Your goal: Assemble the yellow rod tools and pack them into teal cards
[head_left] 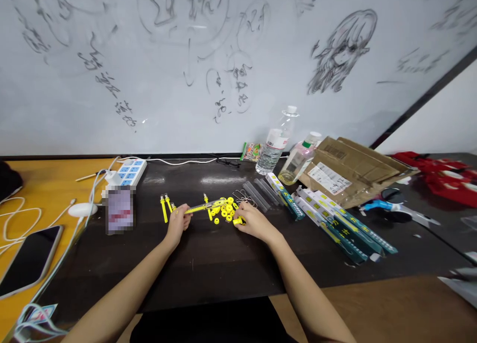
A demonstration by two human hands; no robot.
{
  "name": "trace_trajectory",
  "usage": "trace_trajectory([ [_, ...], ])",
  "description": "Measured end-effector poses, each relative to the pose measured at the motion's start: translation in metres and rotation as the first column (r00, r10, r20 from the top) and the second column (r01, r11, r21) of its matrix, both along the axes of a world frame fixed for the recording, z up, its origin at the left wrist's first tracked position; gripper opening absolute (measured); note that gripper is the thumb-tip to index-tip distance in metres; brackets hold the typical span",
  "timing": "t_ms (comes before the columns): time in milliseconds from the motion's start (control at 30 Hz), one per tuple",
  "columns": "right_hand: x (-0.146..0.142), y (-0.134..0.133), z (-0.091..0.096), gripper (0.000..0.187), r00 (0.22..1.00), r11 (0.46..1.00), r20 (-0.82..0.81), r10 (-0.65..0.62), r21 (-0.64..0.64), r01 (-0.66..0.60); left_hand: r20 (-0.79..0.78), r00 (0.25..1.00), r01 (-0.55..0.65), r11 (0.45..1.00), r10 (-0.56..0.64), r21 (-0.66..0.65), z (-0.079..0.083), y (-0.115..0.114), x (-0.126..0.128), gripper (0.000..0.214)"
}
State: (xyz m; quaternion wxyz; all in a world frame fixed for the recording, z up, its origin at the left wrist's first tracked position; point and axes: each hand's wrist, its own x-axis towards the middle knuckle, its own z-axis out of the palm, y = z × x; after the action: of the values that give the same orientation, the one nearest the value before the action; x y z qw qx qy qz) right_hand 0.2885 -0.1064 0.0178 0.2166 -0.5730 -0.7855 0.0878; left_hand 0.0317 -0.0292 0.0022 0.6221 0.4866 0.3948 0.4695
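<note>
The person's two hands are apart over the dark table [208, 278]. The left hand [179, 224] is closed on one end of a slim yellow-and-clear stick [204, 206]; its grip hides that end, and the far end overlaps a heap of yellow rings [228, 213]. The right hand [251, 223] pinches a small yellow piece [237, 221] at the heap's near right edge, the fingers covering too much of it to make out its shape. Thin metal wires [238, 195] lie behind this hand, partly hidden by it. Left of the heap, yellow rods [164, 209] stand out, one partly behind the left hand. Pixelation masks an item [119, 210] farther left. A phone [32, 258] is cut off by the left edge.
</note>
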Motion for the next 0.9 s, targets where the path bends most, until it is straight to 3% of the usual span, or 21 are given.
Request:
trace_trajectory([
  [67, -0.0004, 0.001, 0.0013, 0.011, 0.998, 1.0, -0.064, 0.007, 0.012, -0.006, -0.02, 1.0, 0.002, 1.0, -0.002, -0.007, -0.0014, 0.0008, 0.0002, 0.036],
  [167, 0.003, 0.0025, 0.0047, 0.01, 0.953, 0.999, -0.302, -0.034, 0.0, 0.036, -0.042, 0.999, -0.018, 1.0, 0.017, -0.016, -0.0037, 0.0021, 0.0001, 0.035],
  [300, 0.0084, 0.0049, 0.0061, 0.019, 0.734, 0.991, -0.666, -0.13, -0.078, 0.105, -0.056, 0.998, -0.008, 0.999, 0.006, -0.038, -0.0031, 0.0008, 0.0003, 0.034],
  [367, 0.0079, 0.0054, 0.0057, 0.023, 0.622, 0.992, -0.773, -0.126, -0.101, 0.075, -0.07, 0.997, 0.016, 0.999, -0.019, -0.039, -0.0009, -0.0017, 0.0011, 0.034],
  [433, 0.0055, 0.0052, 0.0051, 0.025, 0.564, 0.992, -0.817, -0.121, -0.122, 0.035, -0.085, 0.995, 0.043, 0.998, -0.046, -0.037, 0.0016, -0.0046, 0.0021, 0.034],
  [667, -0.0006, 0.0046, -0.0007, 0.023, 0.585, 0.986, -0.805, -0.104, -0.159, -0.042, -0.093, 0.993, 0.064, 0.997, -0.068, -0.039, 0.0034, -0.007, 0.003, 0.033],
  [900, -0.0005, 0.0032, 0.0003, 0.022, 0.625, 0.99, -0.775, -0.096, -0.137, -0.018, -0.131, 0.989, 0.061, 0.997, -0.066, -0.046, 0.0025, -0.005, 0.0025, 0.031],
])
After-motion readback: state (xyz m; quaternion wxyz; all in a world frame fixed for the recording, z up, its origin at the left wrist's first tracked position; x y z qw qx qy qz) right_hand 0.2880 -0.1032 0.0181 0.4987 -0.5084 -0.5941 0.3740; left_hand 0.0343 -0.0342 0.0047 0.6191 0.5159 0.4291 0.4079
